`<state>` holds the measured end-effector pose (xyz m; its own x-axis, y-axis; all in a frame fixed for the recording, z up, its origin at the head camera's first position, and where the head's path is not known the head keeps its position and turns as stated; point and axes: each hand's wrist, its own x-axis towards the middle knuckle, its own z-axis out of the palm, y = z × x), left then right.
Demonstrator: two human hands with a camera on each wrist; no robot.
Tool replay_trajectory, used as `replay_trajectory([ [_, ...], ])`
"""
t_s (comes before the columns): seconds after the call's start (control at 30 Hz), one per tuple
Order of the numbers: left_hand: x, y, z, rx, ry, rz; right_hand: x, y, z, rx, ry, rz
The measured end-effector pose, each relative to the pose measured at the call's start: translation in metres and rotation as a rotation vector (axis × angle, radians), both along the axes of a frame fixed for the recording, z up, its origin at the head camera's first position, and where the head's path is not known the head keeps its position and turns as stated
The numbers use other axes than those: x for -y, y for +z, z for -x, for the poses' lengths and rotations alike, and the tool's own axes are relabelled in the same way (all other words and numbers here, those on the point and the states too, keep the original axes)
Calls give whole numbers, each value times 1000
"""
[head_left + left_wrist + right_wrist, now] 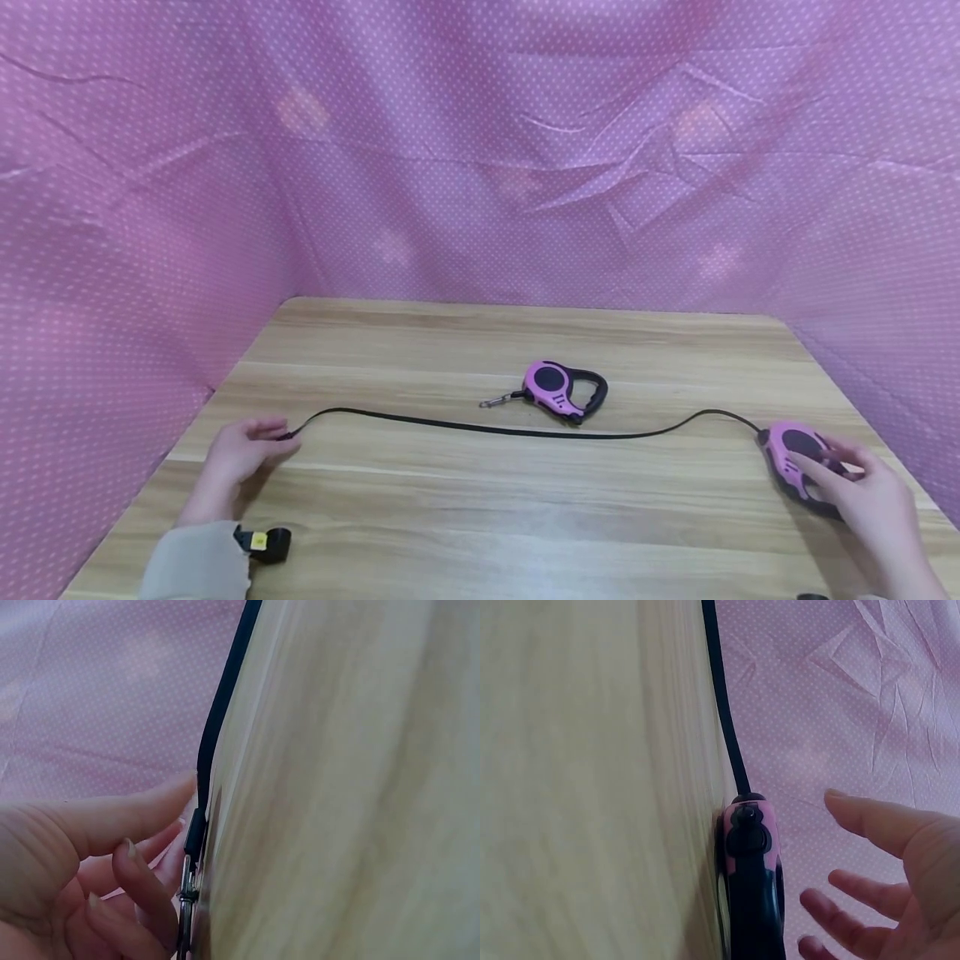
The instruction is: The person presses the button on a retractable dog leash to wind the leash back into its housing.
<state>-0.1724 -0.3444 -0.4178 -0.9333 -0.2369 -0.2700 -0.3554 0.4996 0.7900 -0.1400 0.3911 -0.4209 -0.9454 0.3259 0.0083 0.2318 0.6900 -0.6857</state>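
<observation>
Head view shows a pink and black dog leash (795, 437) near the right side of the tabletop (450, 517), its strap (487, 430) drawn out across to the left side. The left hand (243, 452) pinches the strap's far end; the left wrist view puts the thumb against the strap near a metal clip (186, 886), with curled fingers beside it. The right hand (873, 492) is spread wide over the leash's handle (825, 508); the right wrist view shows a gap between its fingers and the case (771, 825), so it seems to hold nothing.

The likeliest trouble is a snap-back: if the strap is not locked and the left fingers slip, it could whip into the case and flick the clip toward the right hand. Whether it is locked, I cannot tell, though the slack hints at it. With nothing gripping the case, a hard pull from the left could drag it sideways. A second leash (550, 382) lies just behind the strap, so a swing might catch its hook (495, 402).

The case is pink with a dark round panel, and a black button (748, 838) sits on its edge. The strap is thin, flat and black, lying in a shallow wave.
</observation>
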Motion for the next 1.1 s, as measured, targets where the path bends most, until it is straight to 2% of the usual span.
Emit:
replay_trajectory([
  [0.1,1,-2,2,-15,-21,49,-1,-2,2,12,18,-69],
  [0.27,1,0,1,-16,-20,77,-2,-4,4,85,62,-78],
  [0.5,-2,4,-1,16,5,112,-5,-9,3,31,25,-116],
  [0.67,-1,3,0,39,4,167,-11,-10,2,38,33,-136],
  [0.87,0,2,2,40,-46,251,-17,-12,-2,104,67,-97],
  [1.0,-1,3,3,50,-63,251,-18,-12,-1,159,63,-100],
  [1.1,-3,3,3,52,-79,251,-17,-12,2,242,56,-114],
])
